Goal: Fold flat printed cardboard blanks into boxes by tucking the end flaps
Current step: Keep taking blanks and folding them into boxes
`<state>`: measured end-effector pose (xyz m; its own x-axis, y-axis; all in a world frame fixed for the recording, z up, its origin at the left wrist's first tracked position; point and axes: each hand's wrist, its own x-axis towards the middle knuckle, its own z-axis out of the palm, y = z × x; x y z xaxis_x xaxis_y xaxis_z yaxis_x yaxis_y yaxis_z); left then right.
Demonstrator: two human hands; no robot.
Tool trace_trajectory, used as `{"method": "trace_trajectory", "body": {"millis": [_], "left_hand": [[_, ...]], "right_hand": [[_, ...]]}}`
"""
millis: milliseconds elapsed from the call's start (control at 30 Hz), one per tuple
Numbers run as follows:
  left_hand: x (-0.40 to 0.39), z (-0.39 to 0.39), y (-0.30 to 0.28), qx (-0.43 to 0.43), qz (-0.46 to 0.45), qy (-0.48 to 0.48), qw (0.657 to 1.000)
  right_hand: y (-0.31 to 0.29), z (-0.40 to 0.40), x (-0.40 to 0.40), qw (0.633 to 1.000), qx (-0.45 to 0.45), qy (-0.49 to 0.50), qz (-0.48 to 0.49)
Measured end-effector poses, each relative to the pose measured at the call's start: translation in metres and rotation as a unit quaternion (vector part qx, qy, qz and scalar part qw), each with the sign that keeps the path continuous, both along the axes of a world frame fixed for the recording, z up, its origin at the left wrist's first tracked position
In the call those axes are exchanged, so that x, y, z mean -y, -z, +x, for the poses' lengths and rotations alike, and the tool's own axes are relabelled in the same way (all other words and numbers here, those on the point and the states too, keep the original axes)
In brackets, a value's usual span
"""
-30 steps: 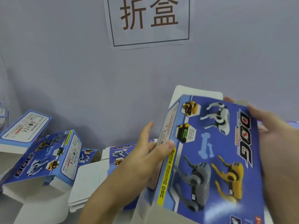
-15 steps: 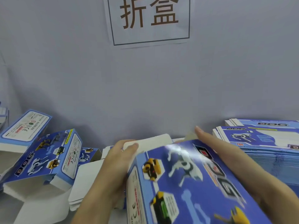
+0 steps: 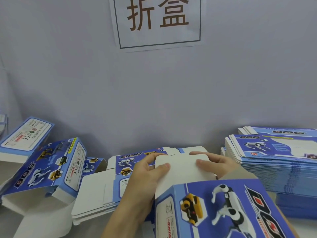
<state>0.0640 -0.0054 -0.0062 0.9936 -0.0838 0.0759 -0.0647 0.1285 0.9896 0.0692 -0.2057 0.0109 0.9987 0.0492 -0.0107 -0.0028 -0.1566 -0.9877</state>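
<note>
A blue printed box with robot-dog pictures lies opened out in front of me, its far end pointing away. Its white end flap stands up at that far end. My left hand grips the flap's left edge, thumb on its face and fingers curled behind it. My right hand grips the right edge the same way, thumb on the front. The box's near end runs out of the bottom of the view.
A tall stack of flat blanks stands at the right. Loose flat blanks lie in the middle behind my hands. Folded boxes pile up at the left. A grey wall with a paper sign closes the back.
The box has come down from an upright tilt to lie low in front of me. Both hands moved from its sides to the far white end flap.
</note>
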Motion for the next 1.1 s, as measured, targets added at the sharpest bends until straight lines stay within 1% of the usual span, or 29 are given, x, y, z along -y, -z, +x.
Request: {"method": "trace_trajectory", "body": {"millis": [100, 233, 300, 367, 500, 567, 633, 667, 700, 733, 767, 833, 900, 967, 1000, 1033, 1100], "left_hand": [[-0.002, 0.001, 0.001, 0.021, 0.009, 0.003, 1.000], [-0.004, 0.003, 0.003, 0.057, 0.000, 0.012, 0.998], [-0.004, 0.004, 0.004, 0.065, -0.002, 0.000, 0.998], [-0.004, 0.006, 0.006, 0.065, -0.001, -0.009, 0.998], [-0.006, 0.009, 0.009, 0.063, 0.011, -0.014, 0.998], [-0.007, 0.010, 0.009, 0.077, 0.008, -0.035, 0.996], [-0.011, 0.011, 0.009, 0.099, -0.019, -0.079, 0.992], [-0.014, 0.012, 0.009, 0.110, -0.035, -0.108, 0.987], [-0.018, 0.012, 0.008, 0.119, -0.049, -0.134, 0.983], [-0.022, 0.011, 0.006, 0.126, -0.061, -0.153, 0.978], [-0.025, 0.010, 0.004, 0.134, -0.069, -0.167, 0.974], [-0.030, 0.008, 0.000, 0.153, -0.073, -0.186, 0.968], [-0.032, 0.004, -0.006, 0.174, -0.072, -0.197, 0.962], [-0.032, -0.001, -0.010, 0.193, -0.067, -0.210, 0.956], [-0.031, -0.004, -0.013, 0.200, -0.072, -0.215, 0.953], [-0.030, -0.006, -0.016, 0.205, -0.080, -0.217, 0.951], [-0.029, -0.008, -0.024, 0.203, -0.091, -0.221, 0.950]], "right_hand": [[0.003, 0.001, 0.002, 0.998, 0.026, -0.025, 0.055], [-0.001, -0.002, 0.004, 0.994, 0.054, -0.056, 0.073], [-0.001, -0.003, 0.006, 0.993, 0.053, -0.060, 0.089], [-0.001, -0.003, 0.006, 0.993, 0.047, -0.065, 0.087], [-0.010, -0.008, 0.003, 0.995, -0.005, -0.075, 0.071], [-0.020, -0.010, -0.003, 0.996, -0.016, -0.066, 0.058], [-0.031, -0.012, -0.007, 0.994, -0.021, -0.075, 0.082], [-0.034, -0.016, -0.006, 0.985, -0.030, -0.106, 0.131], [-0.031, -0.023, -0.003, 0.974, -0.011, -0.160, 0.160], [-0.027, -0.031, -0.003, 0.973, 0.023, -0.191, 0.128], [-0.028, -0.035, -0.005, 0.974, 0.026, -0.190, 0.119], [-0.040, -0.044, -0.010, 0.977, 0.018, -0.161, 0.142], [-0.062, -0.049, -0.019, 0.972, 0.021, -0.160, 0.170], [-0.073, -0.049, -0.020, 0.976, 0.060, -0.181, 0.103], [-0.069, -0.049, -0.015, 0.978, 0.070, -0.180, 0.072], [-0.065, -0.054, -0.010, 0.978, 0.080, -0.182, 0.055], [-0.059, -0.065, -0.010, 0.980, 0.113, -0.153, 0.064]]}}
